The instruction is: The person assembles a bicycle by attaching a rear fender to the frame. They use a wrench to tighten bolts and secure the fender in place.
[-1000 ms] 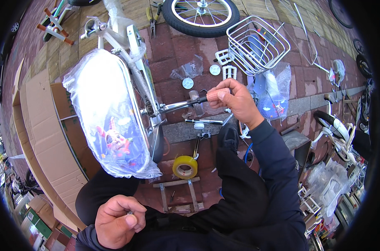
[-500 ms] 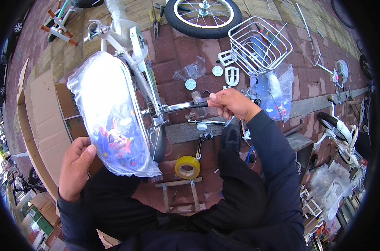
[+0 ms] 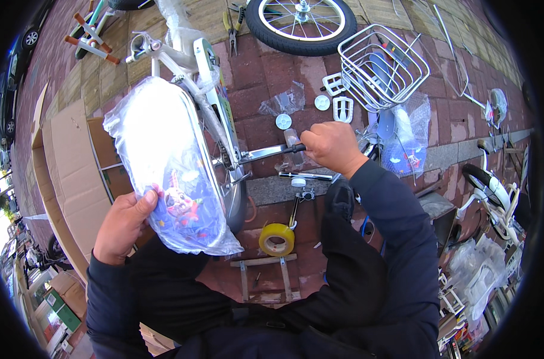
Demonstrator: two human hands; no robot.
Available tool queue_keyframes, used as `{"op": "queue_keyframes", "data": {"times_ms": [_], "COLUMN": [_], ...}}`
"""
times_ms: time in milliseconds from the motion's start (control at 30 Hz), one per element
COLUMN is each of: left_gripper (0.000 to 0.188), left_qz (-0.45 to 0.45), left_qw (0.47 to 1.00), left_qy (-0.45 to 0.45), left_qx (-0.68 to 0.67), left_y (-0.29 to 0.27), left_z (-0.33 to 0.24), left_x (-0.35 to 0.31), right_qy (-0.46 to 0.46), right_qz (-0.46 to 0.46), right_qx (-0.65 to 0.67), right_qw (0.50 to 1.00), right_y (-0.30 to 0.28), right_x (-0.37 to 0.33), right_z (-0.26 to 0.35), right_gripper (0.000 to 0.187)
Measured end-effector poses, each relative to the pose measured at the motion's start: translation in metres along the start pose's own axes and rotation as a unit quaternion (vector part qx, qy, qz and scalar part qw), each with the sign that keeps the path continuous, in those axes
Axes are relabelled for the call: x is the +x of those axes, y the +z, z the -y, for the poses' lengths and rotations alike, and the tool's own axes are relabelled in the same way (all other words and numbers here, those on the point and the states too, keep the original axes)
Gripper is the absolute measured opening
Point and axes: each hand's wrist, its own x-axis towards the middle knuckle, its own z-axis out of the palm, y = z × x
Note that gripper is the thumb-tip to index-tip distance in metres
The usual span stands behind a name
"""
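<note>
My left hand [image 3: 123,224] pinches the lower left edge of a plastic-wrapped, oval panel [image 3: 185,203] with a blue cartoon print. This panel leans against a pale bicycle frame [image 3: 170,57], whose lower parts it hides. To its right, a silver bar [image 3: 266,153] with a black end juts out sideways from the bicycle. My right hand [image 3: 333,148] is closed around that black end, knuckles upward. Below the bar lie a black-and-silver rod [image 3: 306,176] and a small white cap [image 3: 298,183].
A wire basket [image 3: 384,69], white pedals [image 3: 342,109] and a spoked wheel [image 3: 302,24] lie on the paving beyond my right hand. Yellow tape [image 3: 276,240] stands near a small wooden stool [image 3: 263,263] between my legs. An opened cardboard box [image 3: 68,161] is at my left.
My left hand has shifted inward onto the wrapped panel's edge. My right fingers have curled tighter over the bar's black end. The whole view has moved slightly.
</note>
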Motion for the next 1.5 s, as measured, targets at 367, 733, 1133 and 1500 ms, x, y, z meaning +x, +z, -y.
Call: {"op": "queue_keyframes", "data": {"times_ms": [367,733,1133,1500], "left_gripper": [0.042,0.024,0.022,0.023], "left_qz": [-0.022,-0.16,0.172,0.326], "left_qw": [0.989,0.931,0.93,0.907], "left_qy": [0.146,0.326,0.236,0.2], "left_qx": [0.028,-0.041,-0.222,-0.177], "left_y": [0.001,0.03,0.114,0.16], "left_z": [0.008,-0.009,0.015,0.068], "left_x": [-0.002,-0.033,-0.098,-0.122], "right_qy": [0.228,0.289,0.32,0.36], "right_qz": [0.155,0.025,-0.05,-0.155], "right_qx": [0.15,0.176,0.182,0.032], "right_qw": [0.95,0.941,0.928,0.919], "right_y": [0.05,0.043,-0.13,-0.181], "right_x": [-0.078,-0.131,-0.178,-0.239], "right_z": [0.004,0.0,0.13,0.272], "right_gripper": [0.037,0.022,0.027,0.028]}}
